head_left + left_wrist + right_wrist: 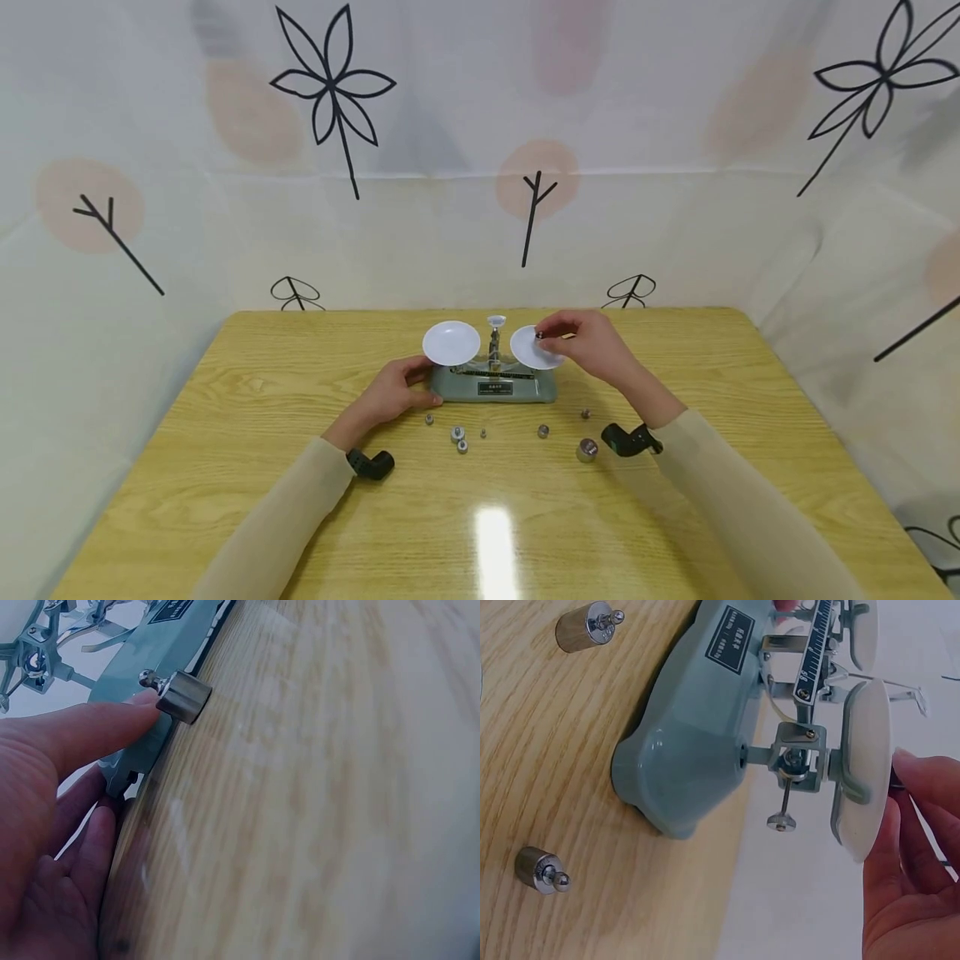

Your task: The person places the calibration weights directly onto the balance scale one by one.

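A pale green balance scale (493, 387) with two white pans stands near the table's back edge. My left hand (396, 390) holds the left end of its base, the thumb in front and the fingers behind. In the left wrist view, a metal weight (184, 697) is by that thumb's tip. My right hand (588, 343) pinches a small metal weight (539, 335) at the right pan (534, 357). In the right wrist view, the fingers mostly hide that weight, and whether it touches the pan I cannot tell. The left pan (451, 342) holds nothing.
Several knobbed metal weights stand in front of the scale, among them a large one (587, 450) at the right, a smaller one (543, 431) and a tiny one (483, 433). A patterned cloth (450, 233) hangs behind the wooden table (405, 525).
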### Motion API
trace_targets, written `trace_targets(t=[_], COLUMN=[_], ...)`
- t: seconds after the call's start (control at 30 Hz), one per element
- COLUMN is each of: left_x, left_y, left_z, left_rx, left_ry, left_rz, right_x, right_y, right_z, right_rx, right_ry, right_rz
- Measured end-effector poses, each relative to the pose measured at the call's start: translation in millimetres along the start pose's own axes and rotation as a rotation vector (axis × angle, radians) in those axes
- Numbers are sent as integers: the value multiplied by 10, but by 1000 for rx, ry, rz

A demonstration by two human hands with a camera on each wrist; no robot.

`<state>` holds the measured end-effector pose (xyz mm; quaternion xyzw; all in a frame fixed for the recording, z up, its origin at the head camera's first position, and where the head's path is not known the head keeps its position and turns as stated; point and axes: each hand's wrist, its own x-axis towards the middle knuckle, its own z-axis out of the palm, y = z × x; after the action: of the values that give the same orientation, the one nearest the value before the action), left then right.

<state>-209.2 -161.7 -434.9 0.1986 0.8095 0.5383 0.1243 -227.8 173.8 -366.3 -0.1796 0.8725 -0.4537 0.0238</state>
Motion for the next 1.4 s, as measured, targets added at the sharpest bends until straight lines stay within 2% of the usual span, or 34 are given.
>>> trace_targets(t=[0.07, 0.43, 0.73, 1.13, 1.4], left_x=[-18, -1, -7, -29, -35], left_y=[59, 73, 102, 81, 54], left_z=[-9, -20, -25, -24, 0], left_rx=[-3, -1, -9, 10, 17], left_ry=[-6, -14, -14, -7, -4], left_rz=[9, 35, 26, 18, 22], right_x=[12, 53, 59, 38, 9], right_y=[10, -19, -50, -74, -15], right_z=[8, 21, 12, 11, -35], right_rx=[7, -66, -112, -104, -95], right_ry=[-8, -11, -15, -19, -10], right_rz=[-8, -8, -9, -3, 0])
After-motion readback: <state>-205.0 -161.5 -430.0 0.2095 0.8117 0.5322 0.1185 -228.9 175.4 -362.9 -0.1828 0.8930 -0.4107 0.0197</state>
